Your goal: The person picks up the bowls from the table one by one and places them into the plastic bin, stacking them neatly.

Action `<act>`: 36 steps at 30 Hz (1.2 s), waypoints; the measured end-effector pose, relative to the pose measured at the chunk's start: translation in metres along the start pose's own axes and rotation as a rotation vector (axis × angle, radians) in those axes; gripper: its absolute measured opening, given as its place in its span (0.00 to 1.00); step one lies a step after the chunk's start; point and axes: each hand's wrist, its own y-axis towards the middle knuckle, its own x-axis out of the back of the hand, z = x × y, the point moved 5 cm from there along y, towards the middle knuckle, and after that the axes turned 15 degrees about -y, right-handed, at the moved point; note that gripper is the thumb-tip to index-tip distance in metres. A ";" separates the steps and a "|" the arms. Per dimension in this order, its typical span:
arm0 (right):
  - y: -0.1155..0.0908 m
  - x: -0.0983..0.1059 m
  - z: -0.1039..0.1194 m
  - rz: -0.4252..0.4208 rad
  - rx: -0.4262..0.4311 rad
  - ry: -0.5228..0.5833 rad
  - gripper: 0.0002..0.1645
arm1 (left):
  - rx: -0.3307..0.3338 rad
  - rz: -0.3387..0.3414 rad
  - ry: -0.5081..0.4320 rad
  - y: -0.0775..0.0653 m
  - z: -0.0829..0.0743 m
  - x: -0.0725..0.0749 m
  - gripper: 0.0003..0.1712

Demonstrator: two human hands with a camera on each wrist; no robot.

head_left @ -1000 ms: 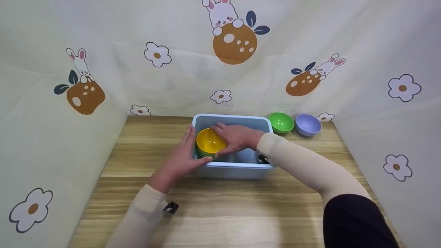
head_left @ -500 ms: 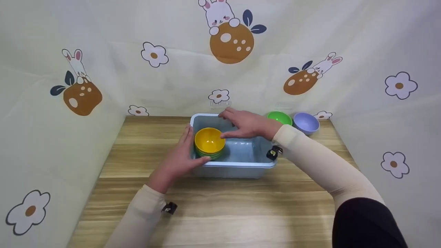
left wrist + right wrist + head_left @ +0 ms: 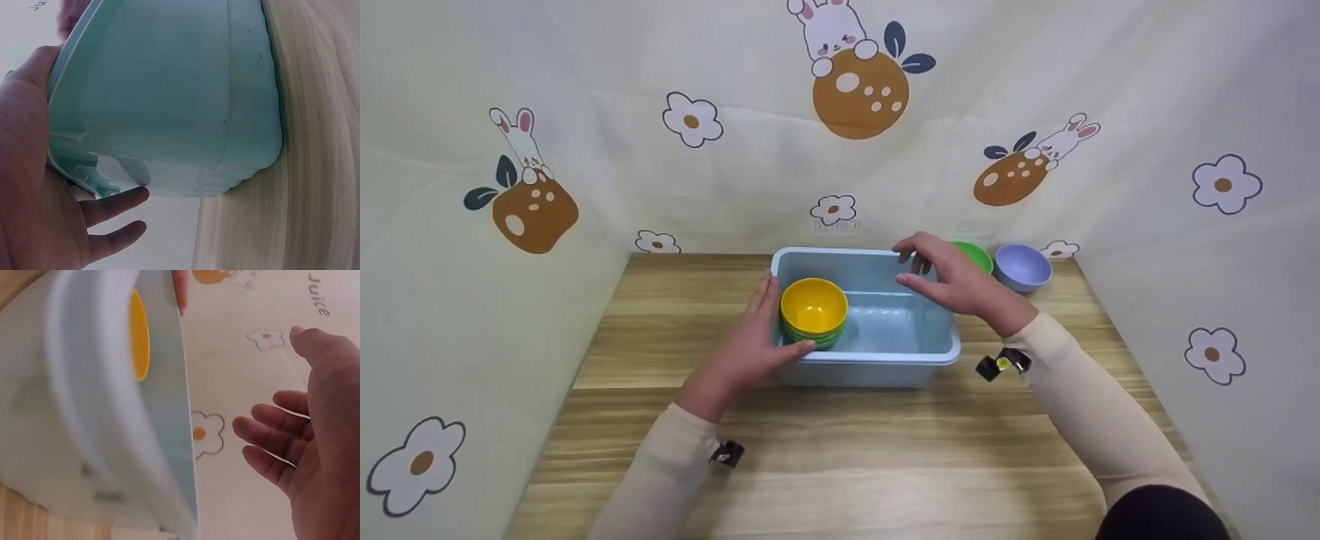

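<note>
A pale blue plastic bin [image 3: 877, 373] sits on the wooden table. At its left end stands a stack of bowls, a yellow bowl [image 3: 814, 306] on top with green bowls [image 3: 823, 339] beneath. My left hand [image 3: 742, 356] rests on the bin's front left corner, thumb on the front rim and fairly straight fingers along the left side. The left wrist view shows spread fingers [image 3: 115, 205] beside the outer wall. Above the bin's right end, my right hand [image 3: 960, 277] holds nothing, its fingers loosely bent. Those fingers [image 3: 275, 427] appear apart from the bin in the right wrist view.
A green bowl [image 3: 975, 256], partly covered by my right hand, and a purple bowl [image 3: 1024, 268] stand behind the bin's right side. Printed cloth [image 3: 750, 180] walls the table [image 3: 840, 457] at the back and both sides.
My right hand has left the yellow bowl, risen out of the bin and moved right to above its right end. The left hand stays at the corner; the bowl stack remains in place.
</note>
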 end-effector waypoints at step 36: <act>-0.124 -0.014 -0.085 -0.386 -0.378 0.195 0.08 | -0.016 -0.006 0.034 0.001 0.000 0.001 0.82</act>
